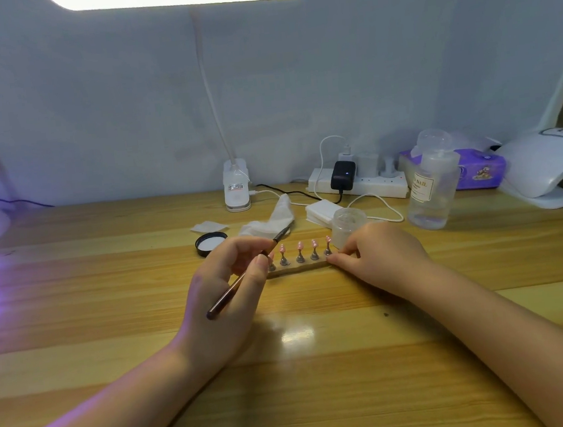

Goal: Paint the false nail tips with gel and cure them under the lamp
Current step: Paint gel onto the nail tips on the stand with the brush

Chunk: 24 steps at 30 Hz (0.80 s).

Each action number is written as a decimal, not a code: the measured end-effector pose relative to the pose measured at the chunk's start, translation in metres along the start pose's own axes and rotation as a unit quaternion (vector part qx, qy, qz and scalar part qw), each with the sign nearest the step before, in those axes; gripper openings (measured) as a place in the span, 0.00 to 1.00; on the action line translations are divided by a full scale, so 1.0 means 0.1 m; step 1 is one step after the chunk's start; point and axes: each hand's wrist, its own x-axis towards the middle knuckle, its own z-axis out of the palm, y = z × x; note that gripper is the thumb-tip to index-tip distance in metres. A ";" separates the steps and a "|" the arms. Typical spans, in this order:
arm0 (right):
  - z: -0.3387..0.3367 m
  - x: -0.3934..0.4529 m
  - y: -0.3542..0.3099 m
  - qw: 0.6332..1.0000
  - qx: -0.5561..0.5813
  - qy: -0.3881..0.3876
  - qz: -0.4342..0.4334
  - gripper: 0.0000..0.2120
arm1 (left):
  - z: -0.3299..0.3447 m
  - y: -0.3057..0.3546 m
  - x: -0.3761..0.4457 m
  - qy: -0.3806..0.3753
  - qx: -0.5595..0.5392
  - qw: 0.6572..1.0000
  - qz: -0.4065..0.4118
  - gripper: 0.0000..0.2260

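Wood grain runs across the wide table (109, 298), and everything on it seems arranged so the work sits right under the desk lamp (236, 190) clipped at the back edge. Off to the far right the white curing lamp (544, 167) waits with its mouth facing inward, near enough, I'd guess, to slide the work straight in once it is coated. A clear pump bottle (432, 185) and a small open jar (348, 222) stand just behind the work, the jar's black lid (210, 242) lying to the left.

Both hands frame the narrow holder strip (299, 269) at the table's middle. The right hand (380, 258) pinches its right end with curled fingertips, probably to keep it from skidding. The left hand (225, 287) has thumb and fingers closed round a slim brush (245, 277), pen-fashion, bristles pointing up and away past the strip. On the strip stand the false nail tips (298, 246), pink and glossy, each on its own little stand so no wet surfaces touch.
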 end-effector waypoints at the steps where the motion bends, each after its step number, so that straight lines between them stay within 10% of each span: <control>1: 0.02 0.00 -0.02 1.000 0.010 0.004 0.000 0.20 | 0.00 0.00 0.00 0.000 0.000 1.000 0.001 0.09; 24: 0.21 -0.04 -0.06 0.980 0.177 0.088 0.038 0.12 | 0.01 -0.02 -0.01 -0.004 0.018 1.000 0.007 0.10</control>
